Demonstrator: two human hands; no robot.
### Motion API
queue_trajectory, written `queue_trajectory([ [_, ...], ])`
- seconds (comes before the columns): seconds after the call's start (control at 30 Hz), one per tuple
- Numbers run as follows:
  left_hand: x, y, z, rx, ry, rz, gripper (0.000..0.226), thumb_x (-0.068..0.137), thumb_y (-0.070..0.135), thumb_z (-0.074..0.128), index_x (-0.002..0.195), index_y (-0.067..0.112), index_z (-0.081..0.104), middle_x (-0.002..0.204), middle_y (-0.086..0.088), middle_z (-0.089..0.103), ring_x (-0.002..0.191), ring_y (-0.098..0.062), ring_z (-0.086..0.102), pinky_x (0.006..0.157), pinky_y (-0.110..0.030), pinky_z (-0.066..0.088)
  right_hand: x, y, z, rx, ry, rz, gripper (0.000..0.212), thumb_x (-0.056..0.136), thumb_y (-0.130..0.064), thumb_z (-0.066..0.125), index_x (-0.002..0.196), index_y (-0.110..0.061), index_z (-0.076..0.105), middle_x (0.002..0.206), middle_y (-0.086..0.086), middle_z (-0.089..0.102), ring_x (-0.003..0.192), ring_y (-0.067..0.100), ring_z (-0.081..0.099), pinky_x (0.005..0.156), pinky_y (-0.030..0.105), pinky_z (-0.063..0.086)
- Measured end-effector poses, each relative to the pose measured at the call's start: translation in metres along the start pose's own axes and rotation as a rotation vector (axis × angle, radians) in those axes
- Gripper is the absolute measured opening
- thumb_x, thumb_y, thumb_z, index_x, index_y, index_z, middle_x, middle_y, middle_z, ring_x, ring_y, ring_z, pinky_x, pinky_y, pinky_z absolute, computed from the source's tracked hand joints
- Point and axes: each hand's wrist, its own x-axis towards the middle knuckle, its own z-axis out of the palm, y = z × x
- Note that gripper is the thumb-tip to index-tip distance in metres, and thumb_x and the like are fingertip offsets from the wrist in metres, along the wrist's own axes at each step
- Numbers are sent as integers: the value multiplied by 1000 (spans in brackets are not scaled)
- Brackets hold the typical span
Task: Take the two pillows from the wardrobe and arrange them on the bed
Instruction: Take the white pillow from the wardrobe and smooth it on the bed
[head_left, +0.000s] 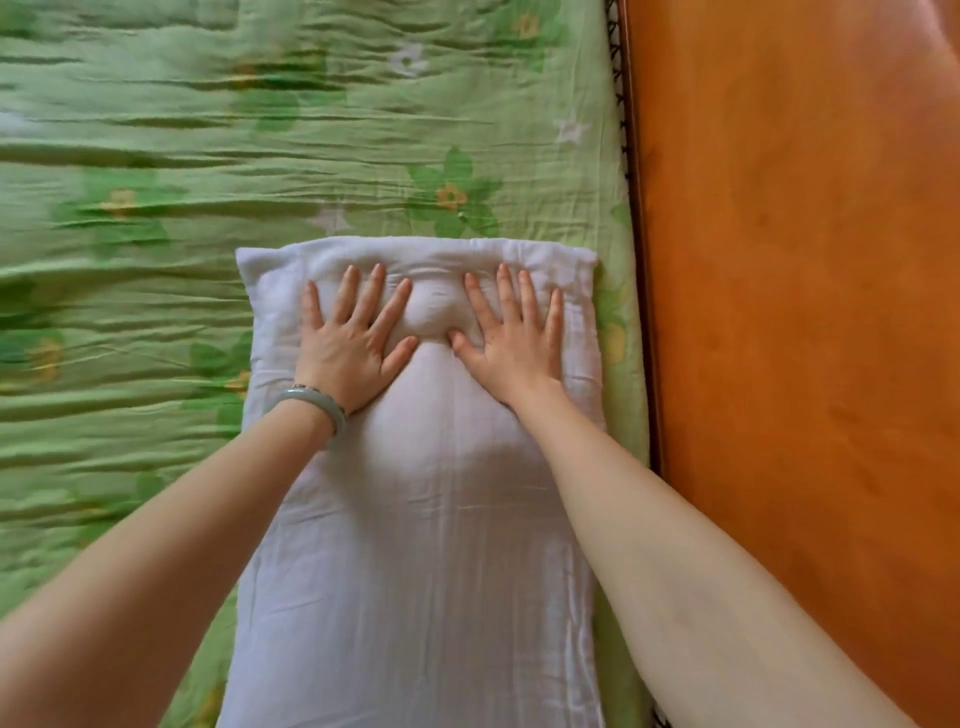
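A white pillow (421, 545) lies lengthwise on the bed's green flowered sheet (208, 156), close to the wooden headboard on the right. My left hand (356, 338), with a pale bangle on its wrist, presses flat on the pillow's far end, fingers spread. Beside it, my right hand (511, 338) presses flat on the same end, fingers straight. The stuffing bulges up between the two hands. Only one pillow is in view.
The orange wooden headboard (805, 312) runs along the whole right side, with a dark gap between it and the mattress edge. Wrinkled green sheet stretches to the left and beyond the pillow.
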Motion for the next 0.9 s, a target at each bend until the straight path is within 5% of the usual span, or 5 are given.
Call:
queue_trajectory([
  [0.13,-23,5,-52,-172,-127,-56,66,98,56,26,156,28,10,164,-5,10,150,-27,7,118,-54,6,-23,-12,-59,240,-131,44,76,90,-62,36,151,-40,-4,162,4,-8,147,25,-13,113,57,-11],
  [0.37,-123,6,-142,-235,10,33,71,97,46,48,154,13,20,162,-7,18,151,-25,6,120,-40,9,-119,-42,-151,586,-123,16,92,88,-48,57,150,-38,-10,162,4,-4,148,22,-3,116,43,11],
  [0.5,-186,15,-193,-642,146,-10,71,92,36,62,152,17,28,160,-3,25,150,-20,11,121,-36,12,-179,-58,-196,814,97,-47,90,84,-39,67,151,-38,8,159,-3,19,137,-8,-2,101,1,-4],
  [0.67,-260,28,-261,-1034,300,1,69,89,24,69,148,26,32,150,11,33,145,-18,25,117,-44,25,-256,-81,-254,1130,207,-134,91,78,-35,75,143,-57,15,145,-25,22,141,7,25,115,41,31],
  [0.9,-335,40,-318,-1255,464,79,75,86,22,72,146,40,30,153,14,34,138,3,32,110,-24,28,-347,-90,-312,1277,350,-186,94,79,-23,76,146,-50,16,158,-9,23,143,9,25,115,41,29],
])
